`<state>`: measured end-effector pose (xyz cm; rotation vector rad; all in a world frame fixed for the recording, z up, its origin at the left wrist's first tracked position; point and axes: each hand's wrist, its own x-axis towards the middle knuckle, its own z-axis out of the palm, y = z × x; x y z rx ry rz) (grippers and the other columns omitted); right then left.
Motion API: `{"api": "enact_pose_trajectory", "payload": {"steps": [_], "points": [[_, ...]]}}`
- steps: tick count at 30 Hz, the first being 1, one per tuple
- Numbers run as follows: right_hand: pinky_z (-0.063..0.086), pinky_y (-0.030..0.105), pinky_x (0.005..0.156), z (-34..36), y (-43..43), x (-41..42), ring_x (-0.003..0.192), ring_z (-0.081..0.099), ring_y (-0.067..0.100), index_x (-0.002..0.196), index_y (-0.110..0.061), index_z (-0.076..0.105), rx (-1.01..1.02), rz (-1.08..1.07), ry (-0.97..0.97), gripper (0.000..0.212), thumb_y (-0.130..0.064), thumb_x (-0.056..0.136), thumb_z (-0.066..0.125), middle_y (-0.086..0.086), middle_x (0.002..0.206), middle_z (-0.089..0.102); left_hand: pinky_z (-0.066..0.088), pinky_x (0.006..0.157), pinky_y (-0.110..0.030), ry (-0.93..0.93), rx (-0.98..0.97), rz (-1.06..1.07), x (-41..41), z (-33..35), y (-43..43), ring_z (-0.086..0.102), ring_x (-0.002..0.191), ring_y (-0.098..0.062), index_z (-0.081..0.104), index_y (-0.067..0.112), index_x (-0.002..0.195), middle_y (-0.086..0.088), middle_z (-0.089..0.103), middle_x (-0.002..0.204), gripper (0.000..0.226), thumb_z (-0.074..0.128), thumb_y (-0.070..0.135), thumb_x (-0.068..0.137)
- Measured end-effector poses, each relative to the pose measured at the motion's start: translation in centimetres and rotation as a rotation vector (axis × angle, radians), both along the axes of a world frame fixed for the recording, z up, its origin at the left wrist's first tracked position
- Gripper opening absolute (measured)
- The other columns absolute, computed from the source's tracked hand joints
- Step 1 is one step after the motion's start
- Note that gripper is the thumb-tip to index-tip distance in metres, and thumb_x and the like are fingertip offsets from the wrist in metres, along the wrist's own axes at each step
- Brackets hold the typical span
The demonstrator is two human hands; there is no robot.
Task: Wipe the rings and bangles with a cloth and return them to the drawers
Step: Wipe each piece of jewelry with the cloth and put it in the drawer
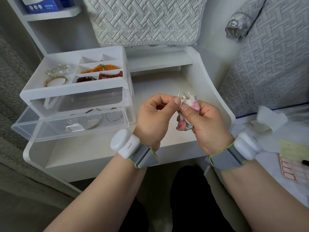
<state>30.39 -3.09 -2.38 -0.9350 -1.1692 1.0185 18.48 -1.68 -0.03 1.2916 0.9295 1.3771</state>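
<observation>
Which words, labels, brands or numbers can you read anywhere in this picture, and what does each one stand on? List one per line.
Blue package on the top shelf: white print, too blurred to read.
Sheet of red-bordered labels at the right edge: blank as far as can be seen.
Yellowish paper beside it: no legible writing.
White wrist devices: no visible marking.
No text can be read.

Organiser (75,91) left on shelf (100,153), open drawer (70,126) below tray, hands right
</observation>
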Motion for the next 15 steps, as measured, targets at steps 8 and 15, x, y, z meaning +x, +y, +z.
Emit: {"api": "enact_pose_trajectory", "payload": {"steps": [8, 15], "points": [[0.048, 0.022, 0.048, 0.27, -0.38, 0.12, 0.048, 0.063, 0.013, 0.081, -0.012, 0.069, -0.027, 0.005, -0.075, 0.025, -0.035, 0.074, 0.061, 0.002, 0.055, 0.066, 0.050, 0.066, -0.022, -0.068, -0.039, -0.015, -0.08, 0.32, -0.03, 0.058, 0.066, -0.012, 0.062, 0.009, 0.071, -0.002, 0.063, 0.067, 0.016, 0.060, 0.002, 0.085], [0.054, 0.030, 0.061, -0.30, -0.14, 0.71, 0.063, 0.067, 0.018, 0.084, -0.017, 0.071, -0.003, 0.125, -0.036, 0.012, -0.020, 0.086, 0.059, 0.005, 0.072, 0.072, 0.043, 0.049, -0.016, -0.070, -0.052, -0.033, 0.07, 0.61, -0.44, 0.052, 0.052, -0.006, 0.060, 0.006, 0.071, -0.002, 0.060, 0.062, 0.017, 0.057, 0.002, 0.087]]}}
